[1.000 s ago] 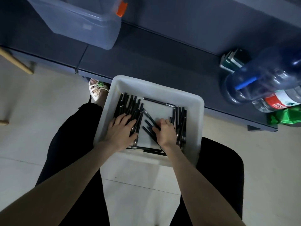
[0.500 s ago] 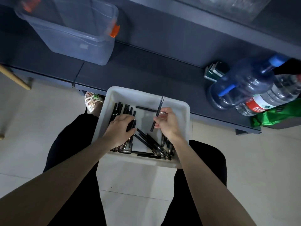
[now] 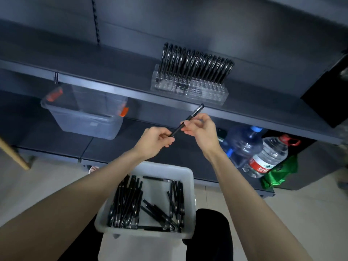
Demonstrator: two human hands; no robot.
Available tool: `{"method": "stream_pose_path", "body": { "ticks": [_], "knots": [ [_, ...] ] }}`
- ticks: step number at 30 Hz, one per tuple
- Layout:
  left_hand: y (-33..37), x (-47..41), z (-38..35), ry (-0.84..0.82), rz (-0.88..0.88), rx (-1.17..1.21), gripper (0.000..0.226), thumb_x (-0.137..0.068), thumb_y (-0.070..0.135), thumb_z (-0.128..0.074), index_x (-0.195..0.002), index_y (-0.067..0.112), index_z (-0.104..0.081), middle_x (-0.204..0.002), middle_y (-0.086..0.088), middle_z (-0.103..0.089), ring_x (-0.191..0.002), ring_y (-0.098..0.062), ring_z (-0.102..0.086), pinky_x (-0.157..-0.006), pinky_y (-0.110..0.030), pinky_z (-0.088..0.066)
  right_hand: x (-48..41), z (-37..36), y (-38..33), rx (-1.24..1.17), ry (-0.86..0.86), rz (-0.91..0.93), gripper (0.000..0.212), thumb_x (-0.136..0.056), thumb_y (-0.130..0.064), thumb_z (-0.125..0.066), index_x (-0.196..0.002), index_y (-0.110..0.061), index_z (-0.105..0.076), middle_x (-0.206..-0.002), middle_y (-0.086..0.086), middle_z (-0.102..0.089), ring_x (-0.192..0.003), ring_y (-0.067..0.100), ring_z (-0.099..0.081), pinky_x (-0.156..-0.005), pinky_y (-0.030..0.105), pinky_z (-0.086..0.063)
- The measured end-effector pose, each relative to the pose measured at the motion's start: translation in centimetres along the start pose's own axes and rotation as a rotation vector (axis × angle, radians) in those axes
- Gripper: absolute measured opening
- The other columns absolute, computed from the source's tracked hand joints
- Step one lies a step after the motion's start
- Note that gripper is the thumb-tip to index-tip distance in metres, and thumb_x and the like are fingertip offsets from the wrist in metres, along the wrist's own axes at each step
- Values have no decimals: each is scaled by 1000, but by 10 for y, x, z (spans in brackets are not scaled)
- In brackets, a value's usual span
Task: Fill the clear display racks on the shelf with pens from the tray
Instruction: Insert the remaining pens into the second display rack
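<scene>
1. Head view: a dark grey shelf unit (image 3: 116, 82) fills the upper half. One shelf runs across at hand height and a lower one sits near the floor.
2. A white tray (image 3: 188, 176) rests on the person's lap in black trousers. Loose black pens (image 3: 128, 202) lie in it: a thick bundle along the left wall, a smaller group on the right, and a few slanted between them.
3. A clear storage bin (image 3: 84, 121) with orange clips stands on the lower shelf at the left.
4. The clear display rack (image 3: 190, 90) sits on the upper shelf, with a row of black pens (image 3: 195, 63) standing in its rear holes.
5. A blue water jug (image 3: 243, 144), a clear bottle (image 3: 269, 159) with a red label and a green bag (image 3: 278, 174) sit on the lower shelf at the right.
6. The left hand (image 3: 152, 142) and right hand (image 3: 201, 130) are raised above the tray, both curled.
7. One black pen (image 3: 194, 112) is held between them. The left hand pinches its lower end and the right hand pinches its middle. Its upper end points at the rack, just below it and not touching.
</scene>
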State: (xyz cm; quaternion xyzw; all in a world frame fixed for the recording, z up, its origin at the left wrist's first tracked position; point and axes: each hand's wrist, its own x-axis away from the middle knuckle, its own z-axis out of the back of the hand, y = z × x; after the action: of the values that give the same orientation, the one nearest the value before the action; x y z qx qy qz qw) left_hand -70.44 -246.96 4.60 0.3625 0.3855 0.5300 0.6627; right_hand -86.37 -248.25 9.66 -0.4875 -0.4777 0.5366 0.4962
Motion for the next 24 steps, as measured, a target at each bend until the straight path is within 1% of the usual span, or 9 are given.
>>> {"method": "stream_pose_path", "body": {
  "ticks": [2,5,8,11,13,14,16,20,24],
  "knots": [
    [15,-15,9,17,-45,-15,8,-85,9,-65,-87,2,-68,-74,-7,-69,-65,-9,-64,-68,-16,-52,-13,7,-23,-20,88,92,27,-88,6,-57,-103,-7,-40,-77,8,-60,-55,8,-63,-65,22,-54],
    [31,-40,18,30,-83,-50,10,-85,10,-65,-87,0,-68,-76,-11,-70,-66,-15,-64,-72,-22,-54,-36,15,-51,56,145,207,33,-86,3,-62,-107,-11,-41,-71,5,-56,-61,13,-64,-72,29,-55],
    [41,-68,21,63,-89,-54,15,-84,12,-67,-93,-1,-68,-77,-9,-68,-64,-8,-60,-68,-15,-48,-59,19,-71,154,179,272,32,-85,1,-65,-104,-15,-45,-66,2,-59,-66,20,-65,-76,34,-56],
    [46,-100,25,81,-106,-158,35,-86,22,-67,-117,8,-62,-108,-5,-65,-100,-16,-60,-89,-20,-42,-88,24,-83,260,262,337,32,-84,-2,-68,-101,-20,-48,-68,-1,-62,-65,18,-66,-76,36,-56],
    [46,-121,29,85,-117,-336,48,-89,31,-62,-132,14,-50,-133,-5,-52,-125,-22,-45,-106,-35,-35,-109,28,-88,337,321,374,31,-84,-4,-68,-103,-19,-50,-73,-3,-58,-66,18,-63,-73,28,-54],
    [46,-130,31,99,-124,-442,50,-91,34,-58,-136,18,-46,-138,-5,-46,-130,-24,-39,-108,-41,-32,-119,31,-90,378,345,393,30,-84,-5,-68,-107,-16,-52,-73,-6,-55,-65,16,-60,-70,21,-50],
    [43,-146,33,125,-144,-624,48,-94,36,-52,-139,22,-42,-140,-3,-40,-130,-25,-32,-107,-44,-28,-138,33,-92,451,379,433,32,-86,-5,-66,-114,-12,-51,-73,-11,-50,-64,10,-54,-67,16,-44],
    [28,-172,35,153,-223,-833,48,-96,38,-45,-141,24,-37,-143,-2,-33,-135,-22,-23,-110,-41,-13,-172,35,-87,538,431,501,31,-88,-5,-62,-116,-11,-50,-73,-15,-48,-73,18,-57,-77,37,-50],
    [7,-186,33,162,-269,-920,47,-95,38,-45,-140,24,-40,-137,-4,-40,-131,-25,-30,-112,-45,-11,-198,35,-78,533,445,509,28,-89,-4,-61,-115,-9,-51,-75,-14,-48,-73,19,-58,-78,40,-51]
  ]
}}
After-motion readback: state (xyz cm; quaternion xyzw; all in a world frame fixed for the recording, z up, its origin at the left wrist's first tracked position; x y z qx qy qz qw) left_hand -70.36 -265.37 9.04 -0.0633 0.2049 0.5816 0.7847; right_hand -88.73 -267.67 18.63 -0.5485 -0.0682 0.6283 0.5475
